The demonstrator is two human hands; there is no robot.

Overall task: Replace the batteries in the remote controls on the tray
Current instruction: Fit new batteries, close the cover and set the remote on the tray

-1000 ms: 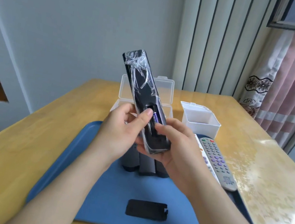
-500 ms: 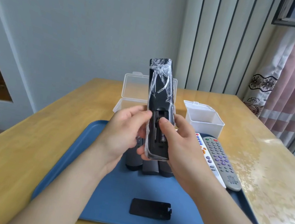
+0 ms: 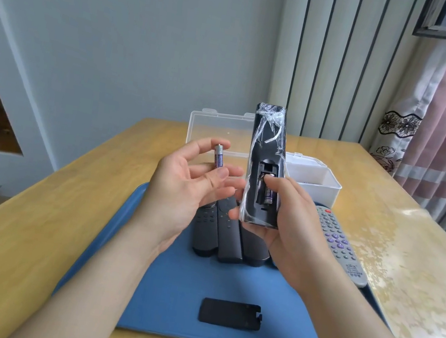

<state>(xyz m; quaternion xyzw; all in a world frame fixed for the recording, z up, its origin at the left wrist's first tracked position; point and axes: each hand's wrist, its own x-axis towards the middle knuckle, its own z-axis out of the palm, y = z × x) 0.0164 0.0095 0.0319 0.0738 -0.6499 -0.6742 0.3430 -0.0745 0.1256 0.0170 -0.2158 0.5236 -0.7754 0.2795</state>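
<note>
My right hand (image 3: pixel 292 224) grips a black remote wrapped in clear plastic (image 3: pixel 267 152), held upright with its open battery bay facing me. One purple battery (image 3: pixel 268 197) still sits in the bay, under my right thumb. My left hand (image 3: pixel 186 189) is beside the remote and pinches a second purple battery (image 3: pixel 219 158) between thumb and fingertips. The remote's black cover (image 3: pixel 230 313) lies flat on the blue tray (image 3: pixel 120 243). Three dark remotes (image 3: pixel 229 240) lie side by side on the tray under my hands.
A grey remote with coloured buttons (image 3: pixel 341 247) lies at the tray's right edge. Behind stand a clear plastic box with its lid up (image 3: pixel 216 129) and a white box (image 3: pixel 317 181), on the wooden table (image 3: pixel 30 219). Curtains hang at the right.
My left hand has drawn one purple battery out of the bay and moved it to the left of the remote. The remote has turned more upright in my right hand.
</note>
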